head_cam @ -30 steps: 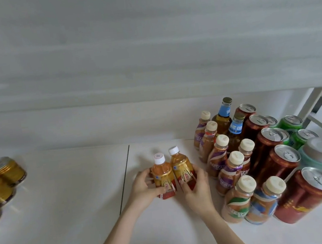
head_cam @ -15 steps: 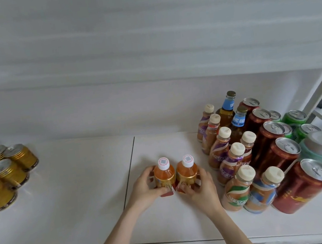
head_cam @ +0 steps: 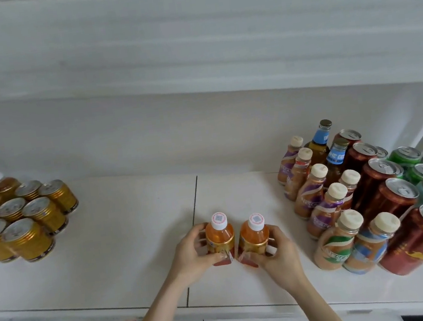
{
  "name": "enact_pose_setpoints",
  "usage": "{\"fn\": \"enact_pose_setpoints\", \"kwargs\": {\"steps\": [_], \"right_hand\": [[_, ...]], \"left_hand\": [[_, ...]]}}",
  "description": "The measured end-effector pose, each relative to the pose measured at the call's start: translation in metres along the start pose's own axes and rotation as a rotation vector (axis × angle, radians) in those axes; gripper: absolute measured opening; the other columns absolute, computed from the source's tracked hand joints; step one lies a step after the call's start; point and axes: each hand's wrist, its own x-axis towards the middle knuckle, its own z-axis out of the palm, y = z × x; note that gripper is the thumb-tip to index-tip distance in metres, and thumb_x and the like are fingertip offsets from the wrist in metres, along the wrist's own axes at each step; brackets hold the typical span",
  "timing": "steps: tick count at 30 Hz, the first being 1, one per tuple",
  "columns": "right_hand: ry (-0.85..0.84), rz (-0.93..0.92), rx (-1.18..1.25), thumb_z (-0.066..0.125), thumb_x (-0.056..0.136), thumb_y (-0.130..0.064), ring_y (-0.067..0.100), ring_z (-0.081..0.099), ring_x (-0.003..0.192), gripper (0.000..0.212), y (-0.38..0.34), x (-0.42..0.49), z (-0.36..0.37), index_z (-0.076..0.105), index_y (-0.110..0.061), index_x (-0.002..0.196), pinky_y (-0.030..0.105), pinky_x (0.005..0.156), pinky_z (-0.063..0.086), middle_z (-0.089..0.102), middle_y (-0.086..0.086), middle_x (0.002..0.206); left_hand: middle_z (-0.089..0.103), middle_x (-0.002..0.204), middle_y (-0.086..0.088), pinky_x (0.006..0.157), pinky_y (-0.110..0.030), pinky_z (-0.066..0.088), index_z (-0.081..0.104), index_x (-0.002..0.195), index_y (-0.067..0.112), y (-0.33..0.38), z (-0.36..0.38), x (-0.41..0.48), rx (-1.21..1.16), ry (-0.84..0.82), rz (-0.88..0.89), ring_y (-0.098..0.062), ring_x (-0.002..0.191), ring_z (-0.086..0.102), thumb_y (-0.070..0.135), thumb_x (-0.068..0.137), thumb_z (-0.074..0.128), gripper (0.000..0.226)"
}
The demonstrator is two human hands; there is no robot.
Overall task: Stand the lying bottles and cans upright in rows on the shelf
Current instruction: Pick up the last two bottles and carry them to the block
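Left hand (head_cam: pixel 194 255): fingers wrapped around left orange bottle (head_cam: pixel 219 236), upright, white cap up. Right hand (head_cam: pixel 277 250): clasped on right orange bottle (head_cam: pixel 253 237), upright, just beside first. Both stand mid-shelf (head_cam: pixel 134 239), near front edge. Gold cans (head_cam: pixel 31 221): upright cluster, far left. Coffee bottles (head_cam: pixel 327 198) and red cans (head_cam: pixel 395 199): upright rows, right.

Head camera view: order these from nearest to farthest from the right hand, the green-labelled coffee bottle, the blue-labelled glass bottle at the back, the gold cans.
1. Green-labelled coffee bottle, just right of the right hand.
2. Blue-labelled glass bottle, back right.
3. Gold cans, far left.
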Motion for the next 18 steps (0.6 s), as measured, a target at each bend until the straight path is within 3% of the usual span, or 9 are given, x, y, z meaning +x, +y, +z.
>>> {"fn": "enact_pose_setpoints", "kwargs": {"steps": [2,8,13,18], "right_hand": [[-0.003,-0.007,-0.004,0.086,0.06,-0.014,-0.003,0.063,0.095,0.06,-0.005,-0.007,0.011,0.055,-0.039,0.105,0.016,0.07,0.054,0.067,-0.017,0.101],[0.055,-0.006,0.015,0.085,0.061,-0.013,-0.006,0.061,0.094,0.058,-0.029,-0.031,0.06,0.057,-0.035,0.107,0.013,0.065,0.052,0.068,-0.016,0.102],[0.1,0.008,0.05,0.086,0.057,-0.015,-0.008,0.061,0.094,0.06,-0.061,-0.053,0.11,0.057,-0.037,0.105,0.011,0.065,0.051,0.068,-0.019,0.097],[0.066,0.005,0.072,0.085,0.053,-0.025,-0.007,0.061,0.096,0.061,-0.085,-0.069,0.158,0.057,-0.038,0.106,0.012,0.067,0.052,0.068,-0.021,0.096]], "left_hand": [[0.068,0.109,0.008,0.082,-0.013,0.05,0.057,0.116,0.024,-0.004,-0.018,-0.005,0.005,-0.008,0.025,-0.004,0.101,0.064,0.01,0.06,0.088,0.066],[0.069,0.106,0.01,0.077,-0.009,0.047,0.059,0.109,0.031,-0.023,-0.083,-0.021,0.045,-0.051,0.066,0.004,0.094,0.063,0.011,0.058,0.087,0.061],[0.07,0.104,0.009,0.081,-0.017,0.049,0.06,0.108,0.028,-0.041,-0.14,-0.038,0.07,-0.074,0.076,-0.004,0.096,0.064,0.012,0.056,0.087,0.06],[0.069,0.104,0.011,0.072,-0.005,0.046,0.06,0.105,0.033,-0.056,-0.187,-0.051,0.084,-0.075,0.069,0.006,0.091,0.063,0.012,0.057,0.086,0.058]]}}
